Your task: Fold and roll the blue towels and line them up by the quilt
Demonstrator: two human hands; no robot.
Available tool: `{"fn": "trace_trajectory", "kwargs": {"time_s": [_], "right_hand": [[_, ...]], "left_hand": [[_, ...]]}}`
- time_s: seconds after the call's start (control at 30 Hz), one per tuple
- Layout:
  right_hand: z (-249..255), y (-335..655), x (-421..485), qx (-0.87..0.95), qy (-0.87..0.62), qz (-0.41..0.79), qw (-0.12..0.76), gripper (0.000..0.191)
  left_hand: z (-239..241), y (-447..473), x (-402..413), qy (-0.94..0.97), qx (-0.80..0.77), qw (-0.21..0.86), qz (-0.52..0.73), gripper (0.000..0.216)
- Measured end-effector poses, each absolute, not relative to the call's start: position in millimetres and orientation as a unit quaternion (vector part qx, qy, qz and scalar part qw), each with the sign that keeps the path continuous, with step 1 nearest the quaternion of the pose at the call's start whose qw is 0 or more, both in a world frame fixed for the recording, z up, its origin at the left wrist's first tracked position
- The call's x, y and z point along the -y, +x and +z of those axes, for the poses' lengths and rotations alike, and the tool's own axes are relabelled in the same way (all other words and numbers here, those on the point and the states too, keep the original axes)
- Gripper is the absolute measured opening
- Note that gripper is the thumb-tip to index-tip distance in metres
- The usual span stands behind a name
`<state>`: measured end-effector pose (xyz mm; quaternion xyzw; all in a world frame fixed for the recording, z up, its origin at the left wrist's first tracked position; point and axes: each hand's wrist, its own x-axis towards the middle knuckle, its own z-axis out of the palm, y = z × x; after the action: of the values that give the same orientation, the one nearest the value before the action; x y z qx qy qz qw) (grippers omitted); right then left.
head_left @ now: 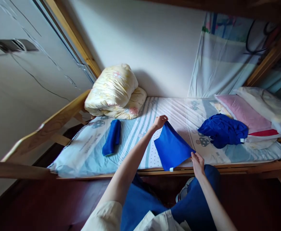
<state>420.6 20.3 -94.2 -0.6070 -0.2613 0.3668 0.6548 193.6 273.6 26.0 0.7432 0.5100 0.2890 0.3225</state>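
Note:
A blue cloth point(171, 147) is stretched between my hands over the near edge of a bed. My left hand point(159, 122) pinches its far corner above the striped sheet point(140, 128). My right hand point(197, 162) grips its near right corner by the bed's wooden rail point(239, 168). A small white tag hangs at the cloth's lower corner. A folded blue cloth point(112, 138) lies on the sheet to the left. A crumpled blue cloth point(223, 130) lies to the right beside the pillows.
A folded yellow quilt point(115, 93) sits at the bed's far left corner. A pink pillow point(241, 115) and a white pillow point(268, 107) lie at the right end. A wooden frame surrounds the bed. Dark floor lies below, with my blue-clad legs.

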Motion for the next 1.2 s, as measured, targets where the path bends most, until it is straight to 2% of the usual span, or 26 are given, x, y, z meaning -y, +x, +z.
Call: {"fn": "trace_trajectory", "kwargs": {"time_s": [0.1, 0.23, 0.3, 0.43, 0.57, 0.7, 0.8, 1.0, 1.2], "right_hand": [[-44, 454, -41, 0.294, -0.612, 0.339, 0.651, 0.051], [25, 485, -63, 0.347, -0.565, 0.319, 0.677, 0.056], [53, 493, -70, 0.371, -0.547, 0.31, 0.684, 0.057], [93, 497, -79, 0.422, -0.528, 0.301, 0.673, 0.054], [111, 493, -76, 0.449, -0.531, 0.302, 0.653, 0.053], [116, 488, -66, 0.464, -0.538, 0.317, 0.629, 0.052], [119, 484, -55, 0.457, -0.543, 0.34, 0.618, 0.049], [121, 479, -31, 0.421, -0.555, 0.391, 0.602, 0.045], [113, 478, -14, 0.386, -0.55, 0.503, 0.543, 0.048]], "left_hand": [[56, 173, -263, 0.723, -0.468, 0.357, 0.362, 0.022], [88, 146, -244, 0.703, -0.413, 0.403, 0.416, 0.043], [103, 136, -233, 0.699, -0.418, 0.394, 0.427, 0.046], [129, 125, -211, 0.695, -0.49, 0.313, 0.423, 0.034], [141, 119, -196, 0.696, -0.536, 0.24, 0.414, 0.02], [137, 113, -185, 0.673, -0.557, 0.235, 0.426, 0.013], [130, 107, -177, 0.636, -0.557, 0.309, 0.436, 0.018], [118, 96, -154, 0.521, -0.48, 0.528, 0.469, 0.044], [116, 91, -137, 0.473, -0.446, 0.587, 0.483, 0.051]]}}
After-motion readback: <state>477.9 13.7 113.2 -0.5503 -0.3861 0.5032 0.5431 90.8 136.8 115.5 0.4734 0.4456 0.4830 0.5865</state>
